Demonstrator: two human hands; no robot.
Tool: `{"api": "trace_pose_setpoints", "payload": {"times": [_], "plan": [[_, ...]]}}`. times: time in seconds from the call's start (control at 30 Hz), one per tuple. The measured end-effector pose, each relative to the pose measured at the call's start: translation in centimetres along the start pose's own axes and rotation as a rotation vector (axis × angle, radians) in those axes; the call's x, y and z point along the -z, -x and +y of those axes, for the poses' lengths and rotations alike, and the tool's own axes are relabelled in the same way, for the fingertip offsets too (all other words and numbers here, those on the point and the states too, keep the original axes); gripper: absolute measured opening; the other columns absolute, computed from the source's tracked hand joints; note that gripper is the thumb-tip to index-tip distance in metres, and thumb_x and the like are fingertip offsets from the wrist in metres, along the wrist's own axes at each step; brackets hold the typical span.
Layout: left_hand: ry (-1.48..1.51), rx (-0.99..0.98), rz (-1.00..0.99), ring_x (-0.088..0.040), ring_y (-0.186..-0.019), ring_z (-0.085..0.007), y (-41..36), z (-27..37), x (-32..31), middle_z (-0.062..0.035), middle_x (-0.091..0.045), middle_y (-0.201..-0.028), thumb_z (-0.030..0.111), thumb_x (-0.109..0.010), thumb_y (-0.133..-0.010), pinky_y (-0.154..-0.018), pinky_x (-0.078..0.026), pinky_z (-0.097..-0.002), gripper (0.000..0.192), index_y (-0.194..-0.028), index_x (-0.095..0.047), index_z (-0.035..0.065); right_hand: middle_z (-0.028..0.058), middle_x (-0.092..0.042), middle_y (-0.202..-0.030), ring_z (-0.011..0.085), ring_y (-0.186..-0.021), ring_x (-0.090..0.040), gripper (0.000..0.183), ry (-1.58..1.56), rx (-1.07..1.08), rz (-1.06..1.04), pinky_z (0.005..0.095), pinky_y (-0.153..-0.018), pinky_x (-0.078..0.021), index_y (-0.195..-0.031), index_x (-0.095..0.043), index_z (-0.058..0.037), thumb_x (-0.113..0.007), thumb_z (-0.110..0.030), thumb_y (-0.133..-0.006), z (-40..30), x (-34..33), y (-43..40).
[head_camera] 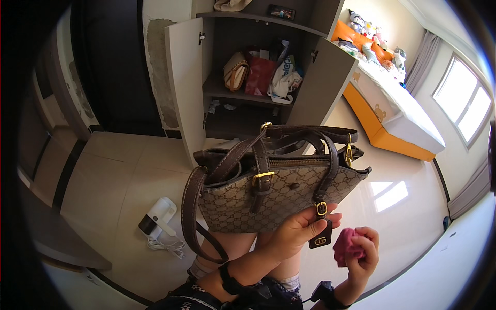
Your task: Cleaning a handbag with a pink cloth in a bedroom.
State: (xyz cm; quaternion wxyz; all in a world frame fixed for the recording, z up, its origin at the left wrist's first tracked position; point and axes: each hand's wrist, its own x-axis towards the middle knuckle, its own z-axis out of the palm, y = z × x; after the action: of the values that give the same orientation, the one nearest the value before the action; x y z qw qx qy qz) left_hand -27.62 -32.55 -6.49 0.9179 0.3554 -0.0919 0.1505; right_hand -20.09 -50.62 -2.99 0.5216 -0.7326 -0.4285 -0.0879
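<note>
A brown patterned handbag [286,197] with dark leather handles and gold buckles is in front of me, above my legs. Its zipper [302,162] runs along the top, and a shoulder strap [190,201] hangs down its left side. My left hand [306,224] pinches the small dark leather tag [321,237], which bears a gold emblem and hangs from the front handle. In my right hand [366,252] is a crumpled pink cloth [347,248], held beside the tag and apart from it. What supports the bag from below is hidden.
Behind the bag a cabinet stands with both doors [186,89] open, holding a cream bag [235,71], a red bag [260,75] and a phone [281,12]. A white corded appliance [159,219] lies on the tiled floor. A bed [395,112] stands at right.
</note>
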Motion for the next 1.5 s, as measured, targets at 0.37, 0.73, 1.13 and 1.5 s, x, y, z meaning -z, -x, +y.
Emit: {"api": "trace_pose_setpoints", "payload": {"times": [0.37, 0.73, 1.13, 1.5], "plan": [[-0.009, 0.005, 0.032, -0.054, -0.122, -0.0229, 0.0, 0.1, 0.0, -0.0166, -0.059, -0.127, 0.016, -0.052, -0.099, -0.106, -0.040, -0.0350, 0.044, -0.138, -0.042, -0.0022, 0.0188, -0.057, -0.109, 0.0271, -0.092, -0.060, 0.040, -0.097, -0.022, -0.226, 0.0341, -0.079, -0.0495, -0.096, -0.069, -0.0016, -0.059, 0.004, -0.058, -0.6, -1.0, -0.4], [-0.020, -0.016, 0.007, -0.054, -0.122, -0.0243, 0.0, 0.1, 0.4, -0.0161, -0.057, -0.129, 0.014, -0.053, -0.098, -0.106, -0.041, -0.0370, 0.039, -0.133, -0.046, -0.0024, 0.0179, -0.057, -0.109, 0.0272, -0.092, -0.060, 0.039, -0.100, -0.029, -0.256, 0.0340, -0.081, -0.0491, -0.097, -0.069, -0.0020, -0.060, 0.004, -0.059, -0.7, -1.5, -0.7], [-0.030, -0.003, 0.004, -0.054, -0.122, -0.0239, 0.0, 0.2, 0.5, -0.0158, -0.059, -0.126, 0.016, -0.054, -0.098, -0.106, -0.041, -0.0356, 0.038, -0.131, -0.049, -0.0028, 0.0183, -0.057, -0.108, 0.0284, -0.094, -0.061, 0.039, -0.088, -0.022, -0.273, 0.0342, -0.081, -0.0497, -0.096, -0.069, -0.0017, -0.060, 0.004, -0.059, -0.5, -1.6, -0.9], [-0.080, -0.023, -0.017, -0.053, -0.123, -0.0230, -0.1, 0.2, 0.7, -0.0143, -0.058, -0.128, 0.017, -0.053, -0.098, -0.105, -0.041, -0.0358, 0.038, -0.131, -0.049, -0.0019, 0.0179, -0.057, -0.108, 0.0279, -0.094, -0.061, 0.038, -0.107, -0.023, -0.280, 0.0336, -0.079, -0.0503, -0.097, -0.068, -0.0011, -0.060, 0.005, -0.060, -1.0, -2.0, -1.3]]}}
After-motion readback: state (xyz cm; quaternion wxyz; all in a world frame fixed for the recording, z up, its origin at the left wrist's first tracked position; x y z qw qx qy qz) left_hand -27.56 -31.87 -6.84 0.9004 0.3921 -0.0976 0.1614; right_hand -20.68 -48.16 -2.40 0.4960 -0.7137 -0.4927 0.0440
